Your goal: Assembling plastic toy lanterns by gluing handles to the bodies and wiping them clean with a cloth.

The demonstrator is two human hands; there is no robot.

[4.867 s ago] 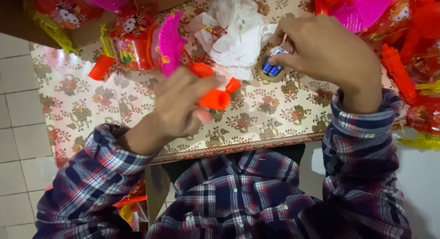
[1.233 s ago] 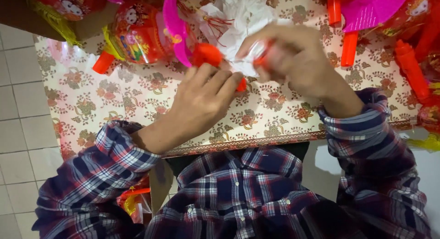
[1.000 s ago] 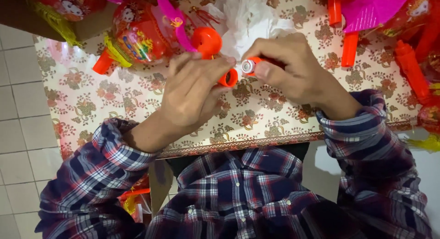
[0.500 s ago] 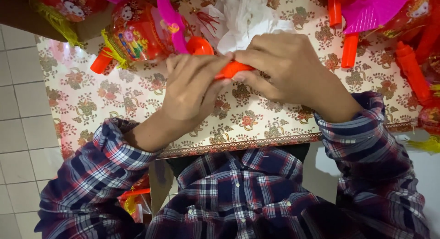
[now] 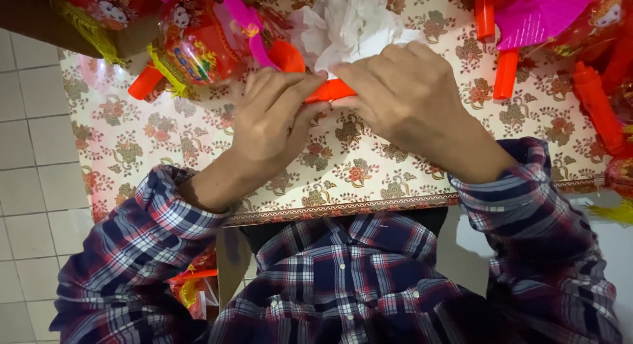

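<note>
Both hands meet over the floral tablecloth (image 5: 369, 179). Left hand (image 5: 273, 116) and right hand (image 5: 409, 97) each pinch one end of a short orange tube (image 5: 331, 90), fingers closed on it from either side. Just beyond the fingertips: crumpled white plastic (image 5: 349, 21). Beyond the left fingers, a red lantern toy (image 5: 198, 47). Farther off past the right hand, orange handles (image 5: 506, 74) and a pink fan piece (image 5: 537, 18).
</note>
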